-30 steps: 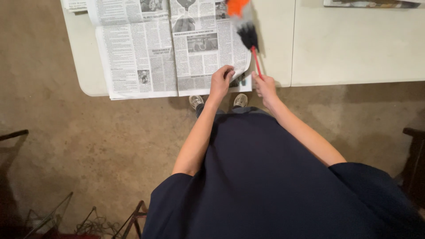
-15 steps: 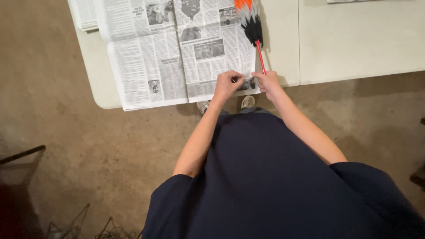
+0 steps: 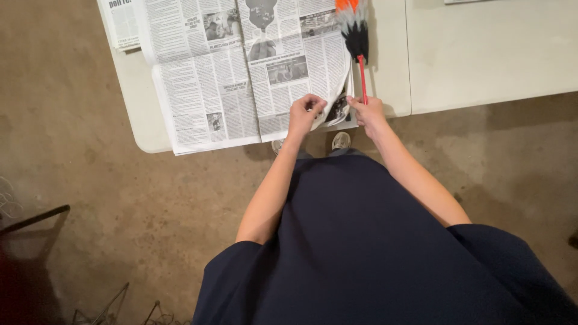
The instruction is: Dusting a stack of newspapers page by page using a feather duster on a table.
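Far left: bare brown concrete floor (image 3: 90, 198), with a dark chair leg (image 3: 33, 219) near the edge and thin wire shapes at the bottom corner. Further right, a white folding table (image 3: 385, 78) running across the top, rounded corner at its left end. Spread over that left end, an open newspaper (image 3: 241, 72), its near edge hanging just past the table rim, another folded sheet (image 3: 120, 21) peeking out at the top left.

At the newspaper's lower right corner, left hand (image 3: 306, 113), fingers curled tight and pinching the page edge, corner of the page lifted and curled up off the table. Just beside it, right hand (image 3: 368, 113), fingers closed on the same raised corner of paper, close beside the end of a thin red handle. Feather duster (image 3: 355, 36) lying on the table along the newspaper's right edge, red stick pointing toward the right hand, dark and orange feathers at the top. Whether the right hand also touches the handle: cannot tell.

Below the hands, two shoe tips (image 3: 340, 141) on the floor by the table edge, dark navy garment (image 3: 373, 253) filling the lower middle. Right of all that, a seam in the tabletop, then plain white surface.
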